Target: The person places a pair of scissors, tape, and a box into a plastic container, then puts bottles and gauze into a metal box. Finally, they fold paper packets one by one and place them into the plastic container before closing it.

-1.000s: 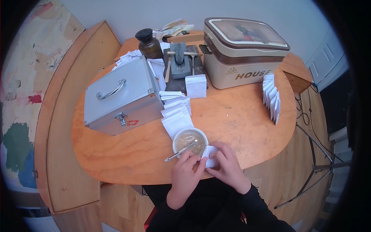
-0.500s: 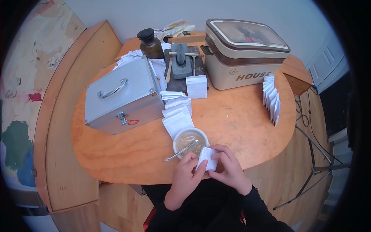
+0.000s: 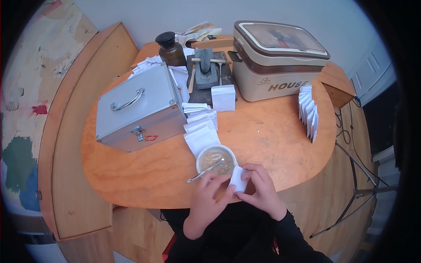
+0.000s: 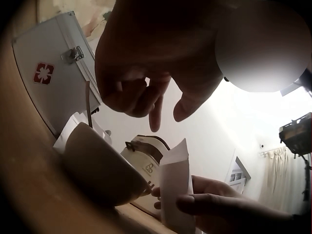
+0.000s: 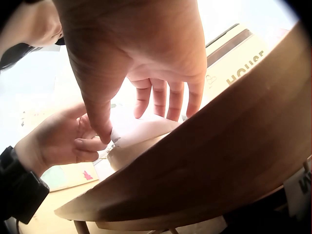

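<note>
My right hand [image 3: 265, 195] pinches a small folded white paper packet [image 3: 238, 179] between thumb and fingers, just in front of the bowl. In the left wrist view the packet [image 4: 174, 185] stands tall, with a pointed top corner. Blurred, my left hand [image 3: 208, 204] hovers beside it. The left wrist view shows that hand [image 4: 151, 73] apart from the paper, thumb and index finger spread. A white bowl [image 3: 198, 158] of cloudy, pale brownish liquid stands just beyond both hands. A slim silver-handled utensil [image 3: 199, 176] leans over its rim, its tip in the liquid.
Overlapping white packets [image 3: 201, 136] run back from the bowl, beside a silver metal case [image 3: 136, 107]. More packets [image 3: 308, 113] stand in a row at right. Behind are a dark jar [image 3: 171, 50], a grey stone block [image 3: 206, 74] and a beige box [image 3: 267, 79].
The packet first swung to show its broad face toward me, then turned back nearer edge-on in my right hand. My left hand has come off the paper and drawn slightly back.
</note>
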Available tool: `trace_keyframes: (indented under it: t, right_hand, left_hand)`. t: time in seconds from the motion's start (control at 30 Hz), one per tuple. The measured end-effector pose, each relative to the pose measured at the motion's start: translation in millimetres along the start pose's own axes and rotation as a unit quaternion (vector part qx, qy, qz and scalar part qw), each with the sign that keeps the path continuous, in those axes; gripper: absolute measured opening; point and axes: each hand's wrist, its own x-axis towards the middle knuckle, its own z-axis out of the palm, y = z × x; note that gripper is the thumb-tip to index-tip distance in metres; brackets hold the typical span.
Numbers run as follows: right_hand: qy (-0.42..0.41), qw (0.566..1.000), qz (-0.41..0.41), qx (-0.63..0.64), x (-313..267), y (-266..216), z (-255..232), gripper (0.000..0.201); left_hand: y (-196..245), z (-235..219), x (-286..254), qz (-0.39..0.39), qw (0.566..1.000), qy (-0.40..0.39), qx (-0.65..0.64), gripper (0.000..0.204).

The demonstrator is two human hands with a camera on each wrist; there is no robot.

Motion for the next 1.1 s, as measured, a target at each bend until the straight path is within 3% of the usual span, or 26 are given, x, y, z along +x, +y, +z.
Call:
trace_keyframes:
  t: [0.13, 0.23, 0.33, 0.43, 0.53, 0.73, 1.1]
  right_hand:
    - [0.004, 1.000, 0.011, 0.008, -1.2, 2.6, -2.9, 0.043]
    - [0.008, 1.000, 0.020, 0.015, -1.8, 4.2, -3.8, 0.043]
    - [0.014, 1.000, 0.020, 0.010, -1.9, 4.4, -5.0, 0.043]
    - [0.021, 0.999, 0.032, 0.018, -3.6, 4.2, -3.7, 0.044]
    - [0.019, 0.999, 0.030, 0.014, -3.3, 5.3, -3.2, 0.045]
    - [0.016, 0.999, 0.027, 0.013, -2.4, 5.2, -3.6, 0.047]
    - [0.014, 0.999, 0.023, 0.020, -1.0, 4.8, -6.1, 0.047]
  left_hand:
    - [-10.9, -21.5, -2.8, -0.031, 0.977, 0.196, 0.079, 0.016]
    - [-31.8, -27.9, 2.3, -0.043, 0.968, 0.227, 0.099, 0.027]
    - [-47.0, -24.3, 1.3, -0.063, 0.977, 0.184, 0.091, 0.026]
    - [-53.9, -16.5, -3.2, -0.121, 0.983, 0.126, -0.055, 0.025]
    - [-48.7, -13.3, 0.0, -0.108, 0.986, 0.116, -0.047, 0.023]
    - [-41.0, -14.9, 3.2, -0.122, 0.978, 0.141, -0.089, 0.022]
    - [-25.0, -24.9, -0.9, -0.093, 0.982, 0.165, -0.027, 0.021]
